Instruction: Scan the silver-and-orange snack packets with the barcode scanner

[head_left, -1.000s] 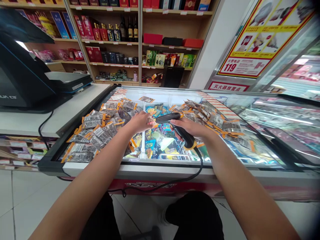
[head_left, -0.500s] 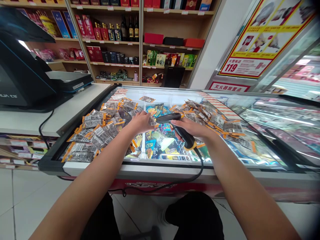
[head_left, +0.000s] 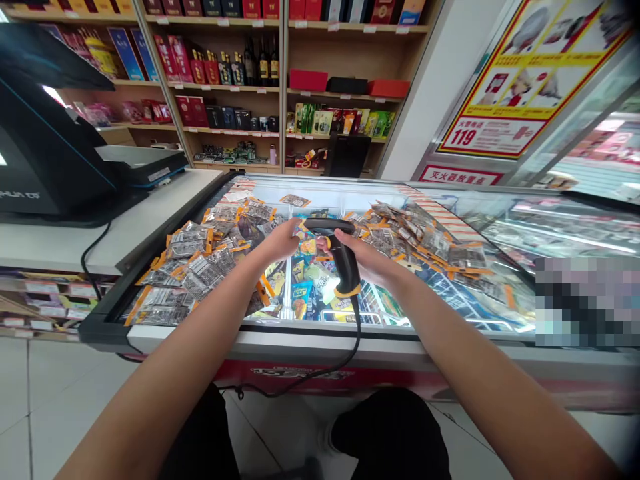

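Note:
My right hand [head_left: 367, 259] is wrapped round the grip of a black and yellow barcode scanner [head_left: 346, 267], whose head points left. Its cable hangs down over the front edge of the freezer. Just left of the scanner head, my left hand [head_left: 283, 241] is closed on a small packet, which is mostly hidden by the hand and scanner. Both hands are above the freezer's glass top [head_left: 367, 190]. A heap of clear, orange-edged packets [head_left: 200, 273] lies on the glass to the left. A second heap of the same packets [head_left: 425, 233] lies to the right.
Colourful bagged goods [head_left: 303, 300] show through the glass. At left, a black point-of-sale machine [head_left: 50, 153] stands on a white counter [head_left: 165, 200]. Shelves [head_left: 225, 87] with bottles and boxes line the back. A fire-safety poster [head_left: 495, 100] hangs at right.
The scanner has swung left in my right hand, and its grip is more upright. Its head is now close beside my left hand, hiding more of the packet.

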The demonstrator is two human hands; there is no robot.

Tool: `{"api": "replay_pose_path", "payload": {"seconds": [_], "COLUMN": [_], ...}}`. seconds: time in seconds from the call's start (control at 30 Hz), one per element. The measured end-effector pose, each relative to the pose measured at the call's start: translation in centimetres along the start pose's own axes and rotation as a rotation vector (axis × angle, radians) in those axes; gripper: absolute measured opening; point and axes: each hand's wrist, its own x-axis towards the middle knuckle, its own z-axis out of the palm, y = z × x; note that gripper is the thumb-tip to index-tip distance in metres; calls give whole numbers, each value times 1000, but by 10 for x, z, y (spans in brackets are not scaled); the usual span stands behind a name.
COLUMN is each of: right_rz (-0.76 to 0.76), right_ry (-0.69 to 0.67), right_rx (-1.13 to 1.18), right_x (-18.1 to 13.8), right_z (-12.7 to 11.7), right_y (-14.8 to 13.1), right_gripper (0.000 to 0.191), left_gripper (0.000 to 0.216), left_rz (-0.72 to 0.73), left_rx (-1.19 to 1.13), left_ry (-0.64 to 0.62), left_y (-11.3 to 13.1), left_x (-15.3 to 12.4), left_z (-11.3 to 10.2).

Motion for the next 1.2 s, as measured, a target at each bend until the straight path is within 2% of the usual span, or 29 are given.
{"api": "replay_pose_path", "payload": {"seconds": [0.17, 0.33, 0.43, 0.53, 0.63, 0.77, 0.83, 0.93, 1.0, 1.1, 1.2], "right_rz": [-23, -47, -66, -88, -90, -76, -72, -84, -77, 26, 145], "right_ry": [290, 402, 394, 392, 393, 376, 380, 392, 326, 196, 130], "right_rx": [-79, -83, -116, -156, -168, -188, -202, -212, -177, -141, -208], "right_x": [11, 17, 16, 15, 13, 11, 10, 6, 2, -6, -13], "right_z": [-26, -38, -41, -44, -44, -43, -42, -40, -38, -33, -26], "right_y": [9, 11, 14, 17, 17, 14, 13, 8, 3, -6, -13], "right_gripper": [53, 47, 48, 46, 47, 49, 49, 48, 47, 48, 48], "left_gripper": [60, 72, 67, 56, 44, 42, 42, 46, 53, 55, 58], "left_rz": [-141, -283, -266, -180, -55, 153, 209, 199, 191, 173, 123], "left_rx": [407, 511, 508, 505, 476, 310, 265, 307, 336, 367, 407], "left_ry": [-4, -66, -91, -68, -62, -81, -67, -39, -92, -171, -141], "left_y": [-13, -33, -41, -39, -28, -10, -3, -1, -5, -12, -15], "left_x": [2, 13, 15, 13, 8, 2, -1, -4, -4, -2, 1], "left_z": [-11, -19, -21, -23, -23, -21, -20, -19, -18, -15, -14]}}
